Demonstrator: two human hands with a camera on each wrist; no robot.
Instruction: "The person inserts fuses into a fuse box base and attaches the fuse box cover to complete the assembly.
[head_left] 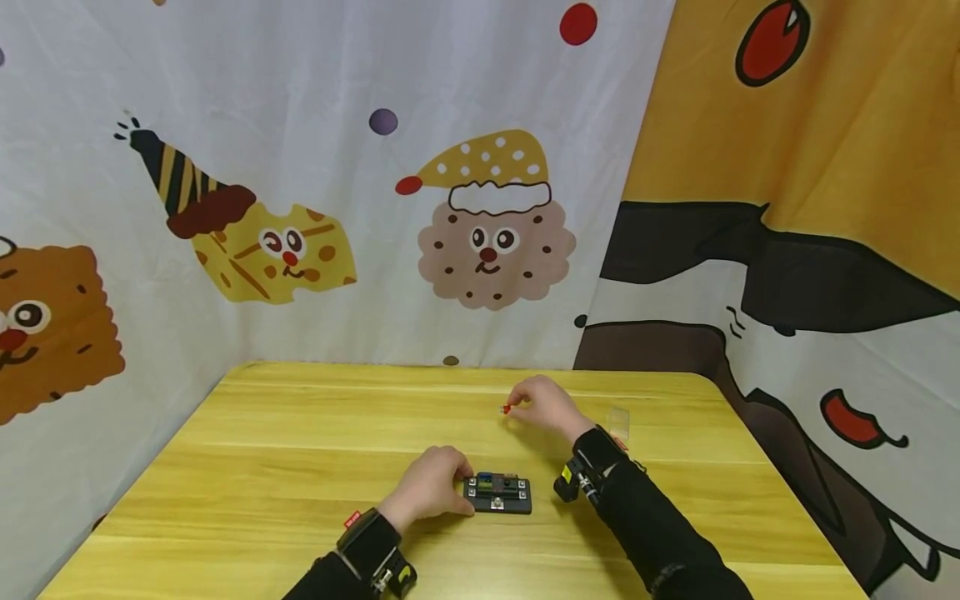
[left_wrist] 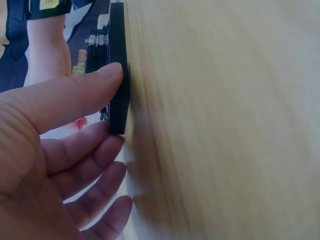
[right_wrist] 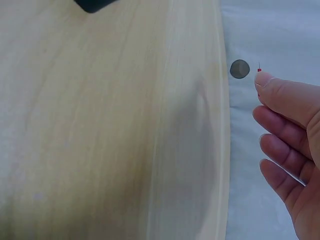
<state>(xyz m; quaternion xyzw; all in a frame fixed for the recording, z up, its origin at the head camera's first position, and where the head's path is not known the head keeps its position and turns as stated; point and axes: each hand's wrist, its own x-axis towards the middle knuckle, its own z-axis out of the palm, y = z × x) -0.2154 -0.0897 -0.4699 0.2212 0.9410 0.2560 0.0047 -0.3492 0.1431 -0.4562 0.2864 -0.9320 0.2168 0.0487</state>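
Observation:
A small black base board [head_left: 513, 507] lies flat on the table, bearing a raised dark block with green, blue and orange parts and several metal screw terminals. My left hand [head_left: 433, 486] grips its left end between thumb and fingers; in the left wrist view the thumb presses the edge of the board [left_wrist: 118, 100]. Farther back and raised over the table, my right hand [head_left: 546, 405] pinches a tiny red piece [head_left: 506, 409] between thumb and forefinger. From this red piece [right_wrist: 259, 70] a thin metal pin sticks out in the right wrist view. The fingertips hide the rest of it.
A small clear plastic box [head_left: 619, 422] stands on the wooden table [head_left: 300, 450], just right of the right wrist. Behind the table's far edge hangs a white curtain [head_left: 360, 325] with cartoon prints. A dark and yellow printed cloth [head_left: 697, 150] hangs on the right.

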